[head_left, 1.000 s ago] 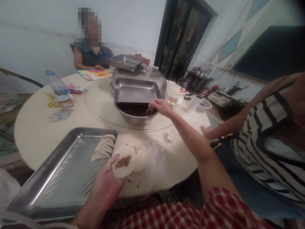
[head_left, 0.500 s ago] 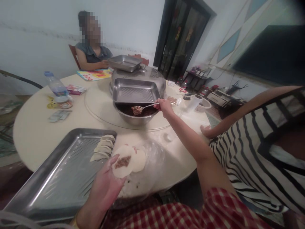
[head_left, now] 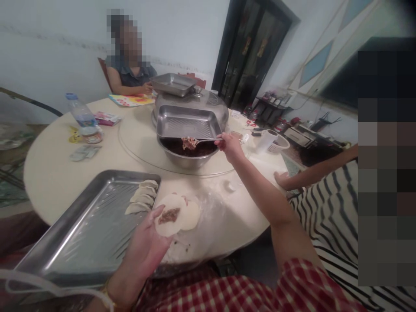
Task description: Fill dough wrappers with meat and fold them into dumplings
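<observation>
On my left hand [head_left: 152, 242] rests a round dumpling wrapper [head_left: 175, 227], its thumb pressing the near edge, with a patch of meat filling [head_left: 169, 215] in the middle. My right hand [head_left: 229, 145] is closed round the handle of a metal spoon [head_left: 208, 140]. The spoon's bowl carries a lump of filling [head_left: 189, 143] just above the steel mixing bowl [head_left: 186, 162], which contains dark filling. More wrappers [head_left: 191, 216] lie on the table beyond my left hand. Several folded dumplings [head_left: 143, 199] sit in a row at the right side of the large metal tray [head_left: 78, 247].
A smaller steel tray [head_left: 188, 123] leans behind the bowl against a big lidded pan [head_left: 211, 102]. A bottle [head_left: 79, 110] and a jar [head_left: 91, 135] stand at the left. A person in stripes [head_left: 338, 199] is close at my right; another person [head_left: 130, 76] sits across.
My right hand has raised the spoon of filling slightly within the area over the bowl. The left hand still holds the filled wrapper. The view has shifted a little.
</observation>
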{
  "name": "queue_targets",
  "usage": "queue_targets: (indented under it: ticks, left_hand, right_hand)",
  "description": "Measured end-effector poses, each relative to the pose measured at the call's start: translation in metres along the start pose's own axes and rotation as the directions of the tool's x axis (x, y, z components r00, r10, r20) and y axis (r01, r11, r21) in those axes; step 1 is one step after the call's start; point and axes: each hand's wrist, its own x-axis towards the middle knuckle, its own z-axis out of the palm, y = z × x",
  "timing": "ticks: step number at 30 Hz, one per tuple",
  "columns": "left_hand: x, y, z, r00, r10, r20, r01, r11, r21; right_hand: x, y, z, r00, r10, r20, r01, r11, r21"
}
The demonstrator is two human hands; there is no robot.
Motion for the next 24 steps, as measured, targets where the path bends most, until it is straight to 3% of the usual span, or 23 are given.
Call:
queue_targets:
  ticks: [4, 8, 14, 19, 24]
  left_hand:
    - [0.002, -0.002, 0.000, 1.000, -0.010, -0.001, 0.010, 1.000, -0.022]
    - [-0.001, -0.005, 0.003, 0.999, 0.028, -0.018, -0.028, 0.999, -0.023]
    - [-0.001, -0.011, 0.005, 0.992, 0.122, 0.003, -0.122, 0.989, -0.088]
    - [0.001, -0.015, 0.004, 0.982, 0.184, 0.035, -0.181, 0.981, -0.068]
    - [0.005, -0.019, 0.002, 0.984, 0.177, -0.017, -0.177, 0.984, -0.008]
  right_hand:
    - [-0.042, 0.002, 0.000, 0.994, 0.052, 0.097, -0.057, 0.997, 0.054]
    - [-0.097, 0.024, 0.001, 0.969, 0.114, 0.217, -0.139, 0.985, 0.106]
    - [-0.159, 0.062, 0.001, 0.991, 0.068, 0.114, -0.084, 0.986, 0.144]
    - [-0.182, 0.084, -0.001, 0.996, 0.013, 0.092, -0.028, 0.985, 0.172]
    - [-0.199, 0.094, -0.002, 0.996, -0.087, 0.028, 0.084, 0.990, 0.110]
